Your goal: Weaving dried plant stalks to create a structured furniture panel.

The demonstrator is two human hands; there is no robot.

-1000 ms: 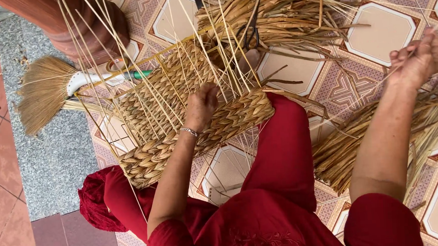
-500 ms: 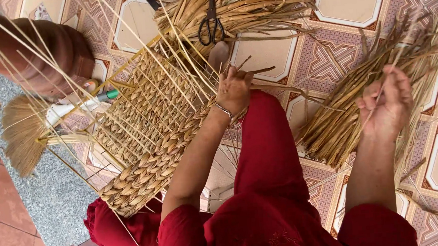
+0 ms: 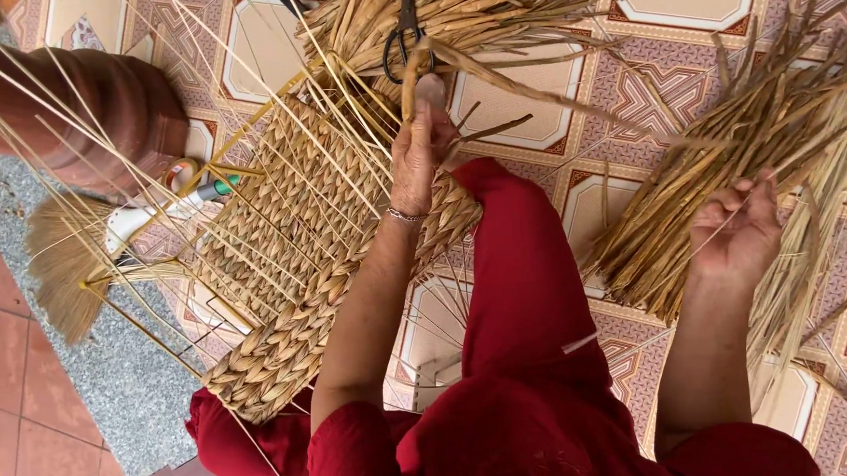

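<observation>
A half-woven straw basket (image 3: 294, 264) with a plaited rim and thin upright stakes rests against my red-trousered leg. My left hand (image 3: 419, 149), a bracelet at the wrist, grips a flat straw strand at the basket's upper edge. My right hand (image 3: 740, 231) is down in a bundle of dried straw (image 3: 729, 164) on the tiled floor at the right, fingers closed around a few thin strands.
Black scissors (image 3: 401, 38) lie on a second heap of straw (image 3: 450, 14) at the top. A straw hand broom (image 3: 72, 256) with a white handle lies left. A brown clay pot (image 3: 88, 111) stands at upper left beside a grey stone strip.
The view has drifted right and the basket sits lower left. My right hand dropped from mid-air into the straw bundle and closed on strands. My left hand moved up toward the scissors.
</observation>
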